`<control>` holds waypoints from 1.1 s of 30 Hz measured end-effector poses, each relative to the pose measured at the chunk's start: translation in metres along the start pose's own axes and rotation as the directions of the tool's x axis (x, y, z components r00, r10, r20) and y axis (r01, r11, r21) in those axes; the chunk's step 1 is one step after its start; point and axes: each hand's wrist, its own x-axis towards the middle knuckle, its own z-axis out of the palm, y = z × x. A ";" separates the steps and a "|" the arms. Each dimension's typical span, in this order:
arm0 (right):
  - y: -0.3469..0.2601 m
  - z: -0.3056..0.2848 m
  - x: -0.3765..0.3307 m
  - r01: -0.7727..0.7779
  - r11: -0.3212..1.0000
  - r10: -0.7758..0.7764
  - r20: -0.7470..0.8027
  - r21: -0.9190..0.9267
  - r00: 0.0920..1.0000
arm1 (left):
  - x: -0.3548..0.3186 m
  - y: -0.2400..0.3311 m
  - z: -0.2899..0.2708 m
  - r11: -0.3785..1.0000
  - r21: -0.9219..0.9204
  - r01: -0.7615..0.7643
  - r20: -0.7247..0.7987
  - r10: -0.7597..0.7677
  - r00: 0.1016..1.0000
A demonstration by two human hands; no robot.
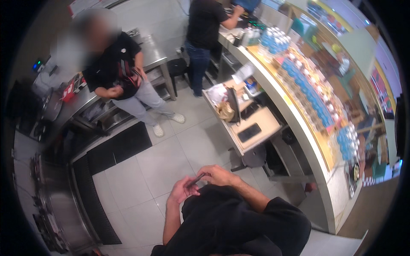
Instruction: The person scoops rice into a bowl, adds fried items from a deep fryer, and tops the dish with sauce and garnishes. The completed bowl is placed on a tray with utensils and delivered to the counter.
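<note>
A slim dark object (pixel 195 181) is held in front of my body, its kind too small to tell. My left hand (pixel 183 190) is closed about its lower end, with the fingers curled. My right hand (pixel 218 175) has its fingers bent and pinched at the upper end of the same object. Both forearms are bent inward over my black shirt. Nearest to my right hand, beyond some floor, is a pulled-out drawer (pixel 267 121) with a dark phone (pixel 249 132), a crumpled brown bag (pixel 225 112) and a black strap in it.
A long curved counter (pixel 294 123) runs along the right, bearing rows of bottles (pixel 273 40) and packaged goods. Under the drawer stands a dark round stool (pixel 254 157). A person (pixel 124 77) stands at far left by a metal table; another (pixel 203 38) works at the back. Black mats (pixel 119 145) lie on the tiles.
</note>
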 end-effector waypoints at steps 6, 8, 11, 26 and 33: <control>0.034 -0.015 0.092 -0.021 0.875 -0.068 0.166 0.484 0.984 | 0.026 0.028 0.008 0.954 0.047 -0.295 -0.329 0.294 0.897; 0.039 -0.031 0.128 -0.096 0.811 -0.032 0.207 0.578 0.978 | 0.042 0.058 0.012 0.919 0.239 -0.314 -0.383 0.387 0.839; 0.048 -0.072 0.195 -0.252 0.858 0.157 0.239 0.448 0.958 | 0.082 0.113 0.016 0.845 0.422 -0.329 -0.385 0.495 0.778; 0.040 -0.807 0.427 -0.742 0.418 -0.280 -0.852 -0.523 0.442 | 0.357 0.357 -0.016 0.559 0.803 0.206 -0.435 0.312 0.845; 0.165 -1.029 0.447 -0.904 0.408 -0.061 -0.992 -0.128 0.113 | 0.298 0.318 -0.155 0.204 0.709 0.674 -0.701 0.301 0.646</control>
